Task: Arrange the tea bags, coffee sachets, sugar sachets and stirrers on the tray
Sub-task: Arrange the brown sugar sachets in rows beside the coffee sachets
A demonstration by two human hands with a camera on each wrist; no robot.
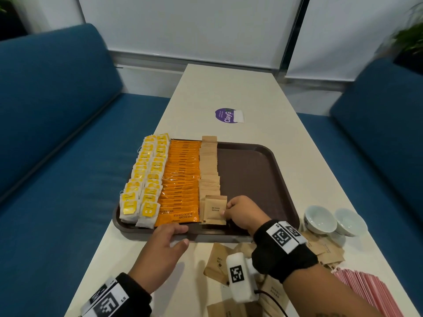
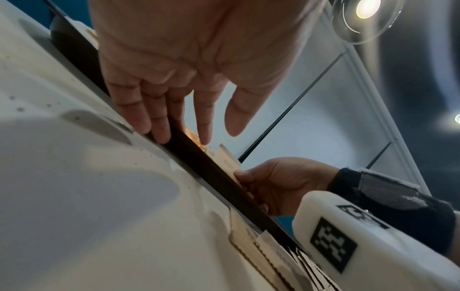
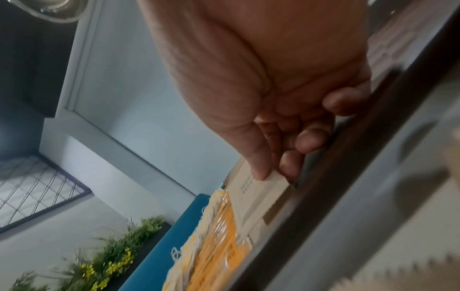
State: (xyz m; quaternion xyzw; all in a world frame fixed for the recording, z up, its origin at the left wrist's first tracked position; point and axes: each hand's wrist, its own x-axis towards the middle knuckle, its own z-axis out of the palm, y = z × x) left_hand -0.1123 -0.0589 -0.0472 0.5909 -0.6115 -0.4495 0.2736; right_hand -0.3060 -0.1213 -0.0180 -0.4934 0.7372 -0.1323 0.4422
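Sugar row, in progress — right hand [image 1: 240,212] pinching brown sugar sachet [image 1: 215,210] at the row's near end; left hand [image 1: 163,244], fingers straight, steadying tray [image 1: 256,179]. Next, likely: setting it flat — loose sachets [image 1: 217,264] waiting.

The right half of the brown tray [image 1: 256,179] lies bare, open room from its far rim down to the near one. Its left half is packed: tea bags [image 1: 143,179], orange coffee sachets [image 1: 180,179] and a row of sugar sachets [image 1: 208,170] side by side. The right hand [image 1: 242,212] sits at the near end of that row, the left hand [image 1: 160,248] against the near rim. Loose brown sachets [image 1: 219,264], pink stirrers [image 1: 368,291] and two white cups [image 1: 320,219] crowd the table's near right corner. Beyond the tray, the table [image 1: 229,88] is open but for a purple sticker [image 1: 225,115].
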